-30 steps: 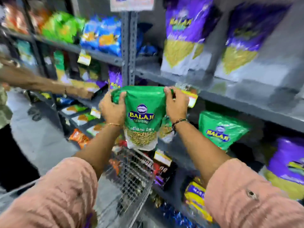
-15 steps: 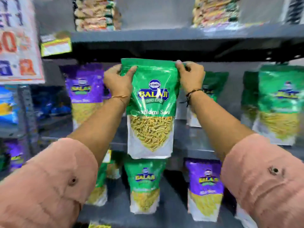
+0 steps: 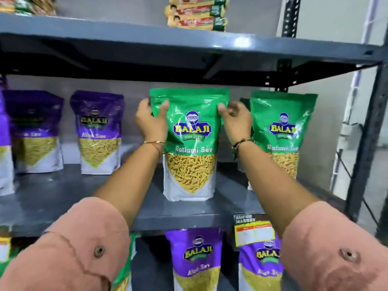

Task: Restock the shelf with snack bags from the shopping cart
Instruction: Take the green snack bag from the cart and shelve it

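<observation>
- Since 0.5 s ago: green bag (image 3: pixel 190 143) went from held up in the air in front of the shelf to standing upright w/ its base on the shelf board (image 3: pixel 63 198); view shifted right, so 2 purple bags now sit left of it.
- Left hand (image 3: pixel 151 120): thumb on the bag front, fingers wrapped behind the top-left corner, gripping the green bag.
- Right hand (image 3: pixel 236 120): fingertips at the bag's top-right edge, fingers curled; can't tell if pinching or just touching.
- Green bag reads "Balaji Ratlami Sev", sits mid-board, between the purple pair and a 2nd green bag (image 3: pixel 283 135), not touching either.
- Count, this level: 2 green bags; 2 full purple "Aloo Sev" bags, near one (image 3: pixel 97 131) and farther-left one (image 3: pixel 34 131), + a sliver of another purple at far left edge.
- Level below: 2 purple bags, centre (image 3: pixel 197 259) and right (image 3: pixel 260 267); yellow price tag (image 3: pixel 254 233) on the board's front edge overlaps the right one.
- Top level: stack of red/yellow packs (image 3: pixel 197 14), count unclear, blurred.
- Both sleeves pink, 1 button each.
</observation>
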Motion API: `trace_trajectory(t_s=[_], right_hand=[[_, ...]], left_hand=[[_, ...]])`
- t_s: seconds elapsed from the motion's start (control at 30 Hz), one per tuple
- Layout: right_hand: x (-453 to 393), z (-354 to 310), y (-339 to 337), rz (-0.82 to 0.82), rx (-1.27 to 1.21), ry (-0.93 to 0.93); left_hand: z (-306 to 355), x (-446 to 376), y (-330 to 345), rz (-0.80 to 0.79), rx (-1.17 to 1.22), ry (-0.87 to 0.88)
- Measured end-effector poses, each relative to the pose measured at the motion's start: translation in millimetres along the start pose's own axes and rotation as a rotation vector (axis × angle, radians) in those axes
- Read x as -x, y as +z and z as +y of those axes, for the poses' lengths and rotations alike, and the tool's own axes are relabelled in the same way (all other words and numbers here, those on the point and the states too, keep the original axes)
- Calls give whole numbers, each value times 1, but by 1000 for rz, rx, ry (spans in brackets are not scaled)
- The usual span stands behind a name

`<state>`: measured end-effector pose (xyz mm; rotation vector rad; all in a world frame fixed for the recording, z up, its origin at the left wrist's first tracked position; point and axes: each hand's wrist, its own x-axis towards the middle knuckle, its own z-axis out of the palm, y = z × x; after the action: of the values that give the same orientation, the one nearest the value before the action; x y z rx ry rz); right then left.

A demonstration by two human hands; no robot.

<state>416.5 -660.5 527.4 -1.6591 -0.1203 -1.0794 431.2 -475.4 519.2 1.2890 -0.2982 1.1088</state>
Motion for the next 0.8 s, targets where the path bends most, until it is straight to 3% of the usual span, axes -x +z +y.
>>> trace_trajectory(t_s=[0.1,0.2,0.33,0.6,0.8], right_hand=[[49,23,-1,-175,-76,-81],[100,44,1,-327,-56,-167],[135,56,2,-375,122,-190],[135,57,-4,-297,235,-155],[124,56,-22,-357,286,-94]], left_hand=[[-5,37,-14,-175,-11,-30],[-17,84,-40,-362,-279,0],[-31,117,-63,-599,-325,-37],[-30,128,-52,-634,-391,-28],[-30,136,-33,-623,-400,-40]])
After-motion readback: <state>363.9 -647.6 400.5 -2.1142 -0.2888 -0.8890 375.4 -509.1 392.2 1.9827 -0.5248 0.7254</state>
